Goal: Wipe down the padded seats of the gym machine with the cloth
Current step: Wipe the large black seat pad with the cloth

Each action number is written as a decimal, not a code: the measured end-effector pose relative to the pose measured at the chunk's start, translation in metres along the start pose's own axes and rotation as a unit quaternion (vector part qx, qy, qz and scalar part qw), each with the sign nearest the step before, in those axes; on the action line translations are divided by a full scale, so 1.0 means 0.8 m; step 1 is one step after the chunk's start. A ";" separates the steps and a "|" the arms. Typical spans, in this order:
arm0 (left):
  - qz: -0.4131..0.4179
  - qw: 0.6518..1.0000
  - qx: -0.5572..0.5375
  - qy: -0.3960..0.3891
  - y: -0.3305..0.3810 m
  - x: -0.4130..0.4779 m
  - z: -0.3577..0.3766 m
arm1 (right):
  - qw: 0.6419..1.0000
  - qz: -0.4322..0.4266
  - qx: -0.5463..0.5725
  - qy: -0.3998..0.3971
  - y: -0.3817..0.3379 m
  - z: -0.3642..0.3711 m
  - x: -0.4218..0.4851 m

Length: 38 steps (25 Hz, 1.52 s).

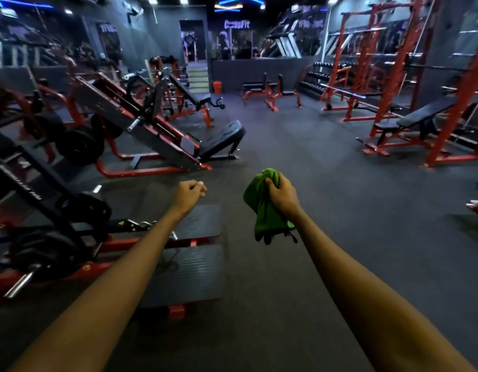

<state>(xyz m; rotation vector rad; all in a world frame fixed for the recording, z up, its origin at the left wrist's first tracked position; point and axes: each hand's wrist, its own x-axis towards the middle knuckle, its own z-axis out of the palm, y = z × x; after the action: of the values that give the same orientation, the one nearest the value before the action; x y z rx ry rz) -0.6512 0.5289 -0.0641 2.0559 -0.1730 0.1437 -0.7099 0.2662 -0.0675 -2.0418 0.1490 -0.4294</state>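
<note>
— Where is the cloth?

— The crumpled green cloth (pixel 260 210) is in the right hand (pixel 282 194), held out in front of the person in mid-air, above the dark rubber floor (pixel 326 189). The fingers are curled tightly round its upper end. The rest hangs down below the wrist, with a dark edge at the bottom.

— And the other hand?

— The left hand (pixel 188 194) is held out level with it, a little to the left and apart from the cloth. Its fingers are curled into a fist with the thumb laid against them, and it holds nothing.

— How does the cloth stand to the seats?

— The nearest padding I can make out is the tilted black padded seat (pixel 221 139) of the red-and-black leg press machine (pixel 141 124). It is farther off, to the left of the hands and well apart from the cloth.

— What lies under the left arm?

— Two dark ribbed flat platforms (pixel 203 221) on a red frame, one nearer and one farther. Black round weight plates (pixel 43 253) sit beside them at the near left.

— And to the right?

— A black inclined bench (pixel 420 114) stands among the uprights of a red steel rack (pixel 456 111) at the far right. By the far wall there is a rack of dark dumbbells (pixel 317 76), with two low red-framed benches (pixel 282 92) and an orange bin (pixel 217 87) to its left.
</note>
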 end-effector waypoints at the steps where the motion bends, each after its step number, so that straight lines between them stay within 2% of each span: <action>1: 0.000 1.000 0.003 -0.006 -0.006 0.039 0.019 | 1.000 0.003 -0.002 0.005 0.014 -0.002 0.033; 9: 0.001 0.999 0.044 -0.003 -0.005 0.309 0.176 | 0.999 0.012 0.008 0.040 0.147 -0.024 0.314; 15: -0.006 0.999 0.044 -0.009 0.017 0.529 0.287 | 0.999 0.012 -0.005 0.036 0.210 -0.052 0.545; 26: 0.009 0.999 0.043 -0.026 -0.022 0.910 0.424 | 0.998 0.014 -0.013 0.054 0.310 -0.020 0.921; 38: 0.003 0.999 0.047 -0.023 -0.052 1.328 0.514 | 0.999 0.015 -0.010 0.033 0.390 0.046 1.343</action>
<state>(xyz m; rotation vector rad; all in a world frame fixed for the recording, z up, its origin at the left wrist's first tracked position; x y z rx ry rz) 0.4122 0.1195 -0.1066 2.1529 -0.2048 0.1109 0.3247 -0.1595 -0.0987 -2.0438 0.2250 -0.4779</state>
